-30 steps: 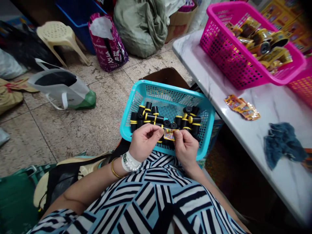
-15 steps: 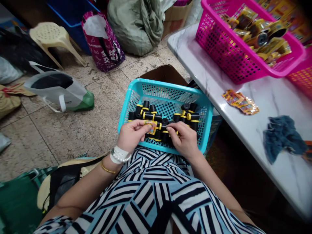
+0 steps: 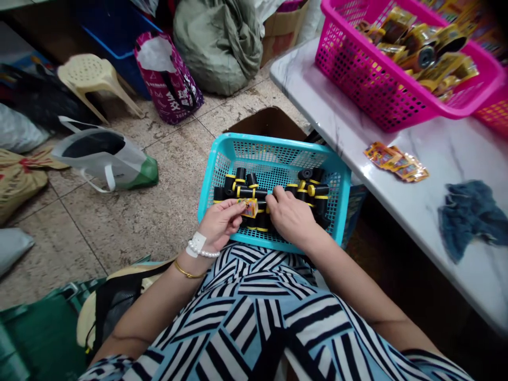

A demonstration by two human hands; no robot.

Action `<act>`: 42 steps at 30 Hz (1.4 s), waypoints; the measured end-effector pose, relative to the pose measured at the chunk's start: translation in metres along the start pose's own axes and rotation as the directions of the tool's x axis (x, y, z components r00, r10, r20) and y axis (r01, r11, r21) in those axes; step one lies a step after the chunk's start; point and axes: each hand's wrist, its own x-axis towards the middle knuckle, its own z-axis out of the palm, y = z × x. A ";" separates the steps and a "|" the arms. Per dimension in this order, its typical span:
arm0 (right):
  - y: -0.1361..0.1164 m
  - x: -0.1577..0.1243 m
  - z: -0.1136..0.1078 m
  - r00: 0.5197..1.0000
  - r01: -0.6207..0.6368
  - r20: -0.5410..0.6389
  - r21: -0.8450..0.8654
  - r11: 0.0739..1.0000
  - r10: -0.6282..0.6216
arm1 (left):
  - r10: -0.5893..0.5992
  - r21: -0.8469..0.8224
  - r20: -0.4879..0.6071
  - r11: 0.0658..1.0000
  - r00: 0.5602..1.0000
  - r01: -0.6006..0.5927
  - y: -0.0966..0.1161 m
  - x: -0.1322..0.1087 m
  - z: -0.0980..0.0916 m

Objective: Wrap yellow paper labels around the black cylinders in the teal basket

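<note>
On my lap rests a turquoise plastic basket [image 3: 341, 211] with several black cylinders [image 3: 254, 192] ringed in yellow lying in it. Between thumb and fingers, my left hand [image 3: 224, 219] pinches a small, shiny yellow-orange printed plastic sleeve [image 3: 249, 207] over the basket's left half. My right hand [image 3: 291, 214] reaches down among the cylinders near the middle, back of the hand up and fingers curled. Its fingertips are hidden, so what they grip cannot be made out.
A marble-patterned table [image 3: 341, 116] at right bears a pink basket [image 3: 373, 95] of yellow-wrapped cylinders, a stack of printed sleeves [image 3: 397, 162] and a blue cloth [image 3: 472, 217]. On the floor at left stand a white-green bag [image 3: 107, 159], a cream stool [image 3: 93, 74] and a purple bag [image 3: 170, 90].
My right hand has turned knuckles up and reached deeper among the cylinders, slightly leftward. My left hand keeps hold of the printed sleeve. The whole view has shifted a little.
</note>
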 end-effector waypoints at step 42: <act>0.013 -0.046 0.029 0.771 0.255 -0.534 0.759 0.600 0.348 | 0.056 -0.123 0.098 0.991 0.994 -0.044 -0.004 0.007 0.038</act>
